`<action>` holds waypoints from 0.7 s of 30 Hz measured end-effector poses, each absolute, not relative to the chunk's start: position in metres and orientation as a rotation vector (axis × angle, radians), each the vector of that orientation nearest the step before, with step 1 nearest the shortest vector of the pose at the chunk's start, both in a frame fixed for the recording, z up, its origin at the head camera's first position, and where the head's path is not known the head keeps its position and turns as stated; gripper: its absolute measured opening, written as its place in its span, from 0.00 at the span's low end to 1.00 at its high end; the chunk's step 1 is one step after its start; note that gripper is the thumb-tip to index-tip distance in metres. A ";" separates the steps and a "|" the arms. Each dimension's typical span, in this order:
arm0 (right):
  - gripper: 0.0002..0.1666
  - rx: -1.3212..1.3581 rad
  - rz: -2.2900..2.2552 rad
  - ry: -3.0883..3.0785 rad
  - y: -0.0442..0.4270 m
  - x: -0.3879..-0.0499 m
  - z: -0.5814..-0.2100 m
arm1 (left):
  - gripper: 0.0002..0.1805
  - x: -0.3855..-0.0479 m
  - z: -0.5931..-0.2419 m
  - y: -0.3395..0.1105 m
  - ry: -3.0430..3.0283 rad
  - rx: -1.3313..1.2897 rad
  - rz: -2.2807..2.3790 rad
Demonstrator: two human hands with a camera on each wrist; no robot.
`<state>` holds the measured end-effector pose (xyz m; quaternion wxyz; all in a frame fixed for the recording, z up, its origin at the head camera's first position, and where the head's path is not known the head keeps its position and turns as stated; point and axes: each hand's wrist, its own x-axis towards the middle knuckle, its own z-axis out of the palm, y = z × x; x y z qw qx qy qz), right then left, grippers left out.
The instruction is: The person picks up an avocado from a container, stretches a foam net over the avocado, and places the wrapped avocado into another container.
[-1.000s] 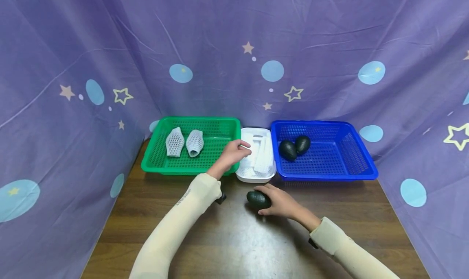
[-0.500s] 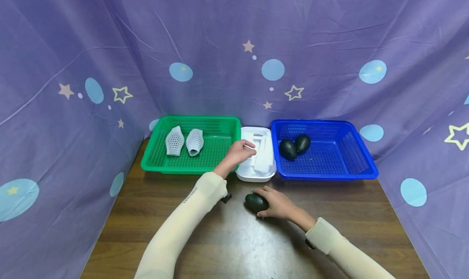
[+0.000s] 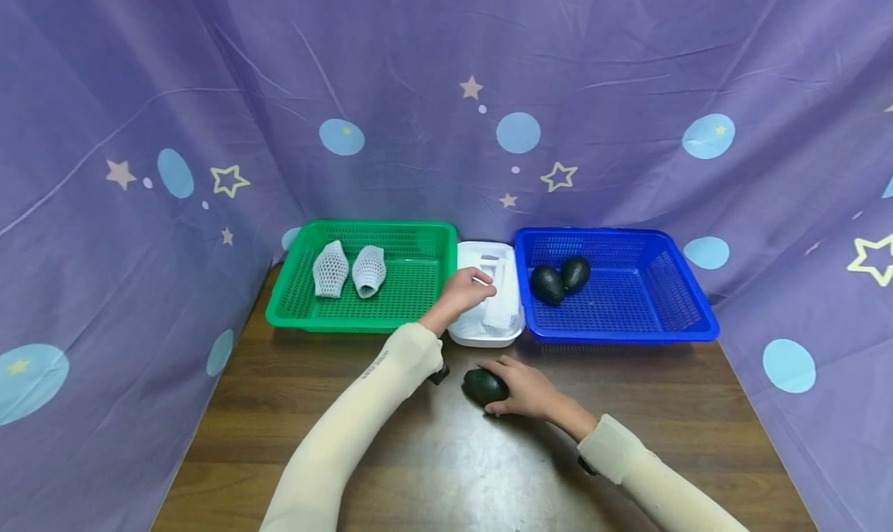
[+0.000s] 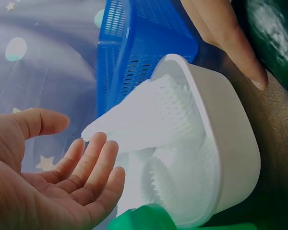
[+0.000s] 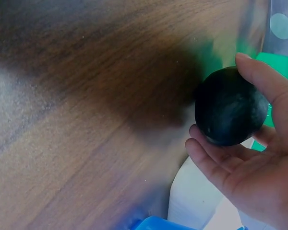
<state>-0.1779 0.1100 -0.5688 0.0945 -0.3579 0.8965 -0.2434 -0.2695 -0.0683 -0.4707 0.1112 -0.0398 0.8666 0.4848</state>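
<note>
My right hand (image 3: 528, 389) grips a dark green avocado (image 3: 484, 387) just above the tabletop or resting on it; I cannot tell which. In the right wrist view the thumb and fingers curl round the avocado (image 5: 230, 106). Over the white basket (image 3: 481, 338) hovers my left hand (image 3: 465, 290), its fingers loosely bent with nothing between them. Inside that basket lie white foam net sleeves (image 3: 501, 303); the left wrist view shows the fingers close to a net sleeve (image 4: 149, 115), apparently apart from it.
On the left stands a green basket (image 3: 363, 324) with two avocados in foam nets (image 3: 331, 270). A blue basket (image 3: 628, 336) on the right holds two bare avocados (image 3: 547, 285). Behind the wooden table (image 3: 432, 470) hangs a purple curtain (image 3: 418, 67).
My left hand has moved rightward, further over the white basket. My right hand has shifted slightly left with the avocado in its grip.
</note>
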 end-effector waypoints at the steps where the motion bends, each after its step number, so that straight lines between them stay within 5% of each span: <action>1: 0.45 -1.063 -0.712 2.661 0.110 -0.178 -0.569 | 0.14 -0.270 -0.472 -0.067 2.547 -0.124 1.411; 21: 0.46 -1.020 -0.693 2.636 0.112 -0.177 -0.568 | 0.13 -0.291 -0.465 -0.052 2.678 -0.173 1.092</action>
